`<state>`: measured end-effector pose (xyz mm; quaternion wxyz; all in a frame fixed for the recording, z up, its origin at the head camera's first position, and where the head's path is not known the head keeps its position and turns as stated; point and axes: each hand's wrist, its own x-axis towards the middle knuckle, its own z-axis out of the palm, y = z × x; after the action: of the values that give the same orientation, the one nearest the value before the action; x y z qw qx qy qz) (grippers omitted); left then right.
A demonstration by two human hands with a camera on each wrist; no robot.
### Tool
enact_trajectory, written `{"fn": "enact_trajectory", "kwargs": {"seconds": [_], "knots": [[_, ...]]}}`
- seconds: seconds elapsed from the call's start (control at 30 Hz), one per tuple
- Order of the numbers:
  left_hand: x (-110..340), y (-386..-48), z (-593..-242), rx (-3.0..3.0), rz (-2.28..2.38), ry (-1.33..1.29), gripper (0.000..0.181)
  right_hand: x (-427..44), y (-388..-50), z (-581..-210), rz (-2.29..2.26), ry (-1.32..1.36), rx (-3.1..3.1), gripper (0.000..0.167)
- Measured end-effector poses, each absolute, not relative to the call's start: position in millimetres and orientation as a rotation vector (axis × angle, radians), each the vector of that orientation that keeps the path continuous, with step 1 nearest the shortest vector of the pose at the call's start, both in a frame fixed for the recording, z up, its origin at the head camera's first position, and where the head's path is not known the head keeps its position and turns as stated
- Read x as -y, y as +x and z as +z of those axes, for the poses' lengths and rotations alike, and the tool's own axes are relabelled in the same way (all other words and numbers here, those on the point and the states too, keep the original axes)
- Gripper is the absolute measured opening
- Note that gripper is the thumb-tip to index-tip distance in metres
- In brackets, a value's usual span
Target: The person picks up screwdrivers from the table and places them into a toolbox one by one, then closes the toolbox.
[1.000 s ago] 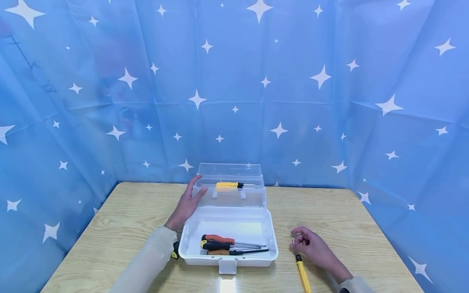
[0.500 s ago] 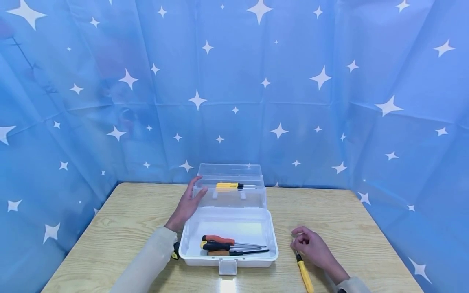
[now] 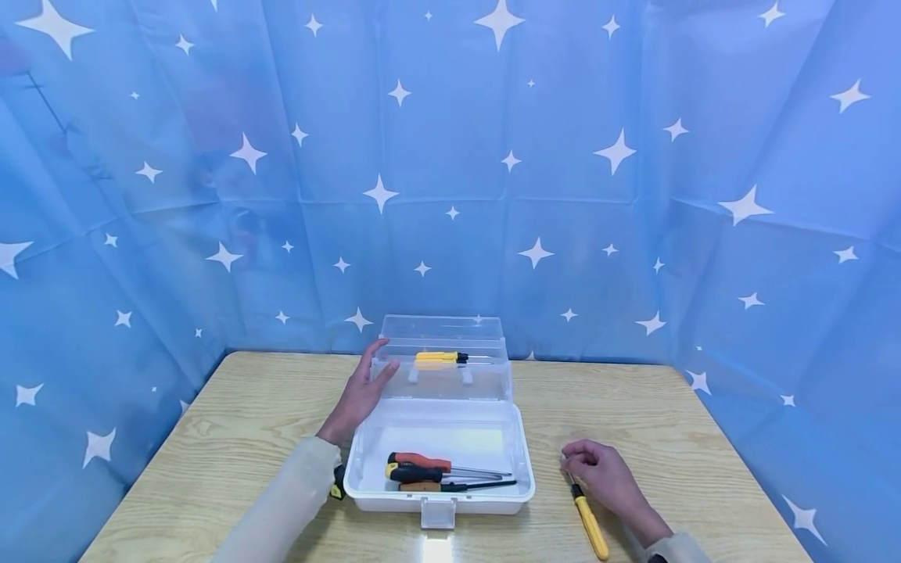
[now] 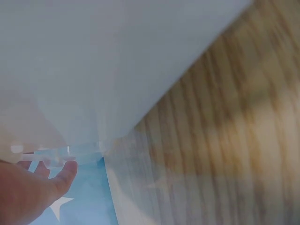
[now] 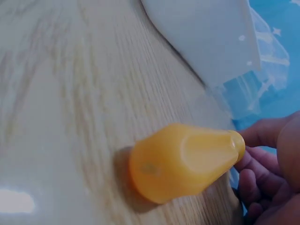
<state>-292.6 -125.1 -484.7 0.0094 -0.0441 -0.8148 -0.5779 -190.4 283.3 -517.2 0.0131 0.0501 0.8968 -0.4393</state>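
A white toolbox stands on the table with its clear lid raised at the back. My left hand holds the lid's left edge, thumb in front and fingers reaching behind. Inside the box lie a red-handled screwdriver, a black-and-yellow one and a brown-handled one. Right of the box, my right hand pinches the metal shaft of a yellow-handled screwdriver. Its handle points back toward the wrist in the right wrist view, near the tabletop.
Yellow screwdrivers lie in the lid's compartment. A black-and-yellow object, partly hidden by the left sleeve, sits against the box's left side. The wooden table ends at a blue star-patterned curtain. A latch hangs at the box front.
My right fingers have drawn closer together on the screwdriver shaft, and its handle end has swung slightly to the right. My left hand and the toolbox stay as they were.
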Motion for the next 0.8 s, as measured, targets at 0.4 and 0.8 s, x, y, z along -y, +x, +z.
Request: {"fn": "enact_trajectory", "kwargs": {"seconds": [0.4,0.8], "knots": [[126,-292,-485,2.526,-1.830,-0.174,0.065,-285,-191,-514,-1.426,0.227,-2.747,0.015],[127,-293,-485,2.534,-1.869,-0.168,0.069,-295,-198,-505,-1.520,0.250,-2.671,0.020]]}}
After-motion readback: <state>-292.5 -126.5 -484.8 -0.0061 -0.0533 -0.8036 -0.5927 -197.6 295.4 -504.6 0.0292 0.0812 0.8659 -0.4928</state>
